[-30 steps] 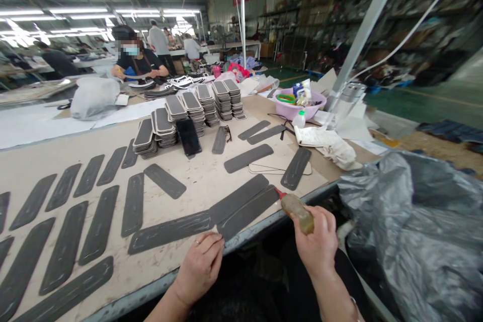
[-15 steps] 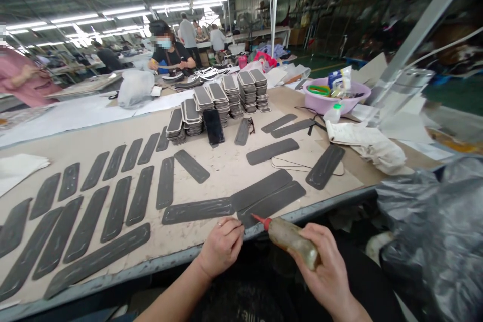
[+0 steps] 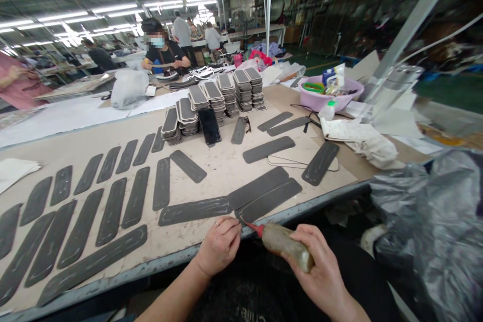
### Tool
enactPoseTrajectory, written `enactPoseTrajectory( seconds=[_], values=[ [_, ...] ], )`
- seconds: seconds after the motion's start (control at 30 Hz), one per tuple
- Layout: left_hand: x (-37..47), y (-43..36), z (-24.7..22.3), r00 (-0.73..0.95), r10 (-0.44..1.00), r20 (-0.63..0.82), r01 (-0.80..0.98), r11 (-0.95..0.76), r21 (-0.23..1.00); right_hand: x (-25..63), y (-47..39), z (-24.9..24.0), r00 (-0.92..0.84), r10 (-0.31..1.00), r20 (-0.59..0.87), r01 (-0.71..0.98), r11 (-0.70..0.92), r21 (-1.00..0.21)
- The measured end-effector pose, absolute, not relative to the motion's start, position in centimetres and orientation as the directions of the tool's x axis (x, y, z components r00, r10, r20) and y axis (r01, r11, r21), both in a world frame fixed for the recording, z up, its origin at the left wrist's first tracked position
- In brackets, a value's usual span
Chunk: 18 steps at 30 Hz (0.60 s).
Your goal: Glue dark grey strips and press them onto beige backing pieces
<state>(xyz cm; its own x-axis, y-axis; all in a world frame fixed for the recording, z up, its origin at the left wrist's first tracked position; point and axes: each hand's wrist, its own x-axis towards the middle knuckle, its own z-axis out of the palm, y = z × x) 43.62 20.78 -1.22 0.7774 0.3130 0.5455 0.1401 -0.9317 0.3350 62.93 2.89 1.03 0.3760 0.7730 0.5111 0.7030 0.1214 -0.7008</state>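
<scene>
My right hand [image 3: 320,269] grips a grimy glue bottle [image 3: 285,244] with a red nozzle. The nozzle tip touches the near end of a long dark grey strip [image 3: 271,200] at the table's front edge. My left hand [image 3: 220,245] rests on the table edge, its fingertips pressing the same end of that strip. A second grey strip [image 3: 257,187] lies beside it, and another [image 3: 194,210] stretches to the left.
Many grey strips [image 3: 109,206] cover the cardboard-topped table [image 3: 222,166]. Stacks of strips [image 3: 217,98] and a black phone [image 3: 210,126] stand behind. A pink basin [image 3: 330,95], white cloth [image 3: 362,138] and grey plastic bag [image 3: 430,221] are at right. A masked person [image 3: 162,55] works at the far end.
The bottle swung from the strip's far end to its near end, nozzle now touching it by my left fingers. The view shifted left.
</scene>
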Motion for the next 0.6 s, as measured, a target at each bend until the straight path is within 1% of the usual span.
enactPoseTrajectory(
  seconds=[0.1,0.27,0.47,0.6],
  values=[
    [43.6,20.8,-1.3,0.786,0.319,0.53,0.15,-0.93,0.336,63.7,2.4,1.0,0.429,0.743,0.514,0.717,0.066,-0.694],
    [43.5,21.0,-1.6,0.795,0.323,0.513,0.156,-0.927,0.342,65.3,2.0,1.2,0.539,0.616,0.575,0.758,-0.057,-0.649],
    [43.5,21.1,-1.8,0.798,0.312,0.515,0.144,-0.93,0.34,67.2,2.2,1.2,0.587,0.449,0.673,0.806,-0.248,-0.538],
    [43.6,21.0,-1.7,0.793,0.314,0.521,0.145,-0.929,0.339,68.1,2.6,0.7,0.586,0.396,0.706,0.808,-0.354,-0.472]
  ],
)
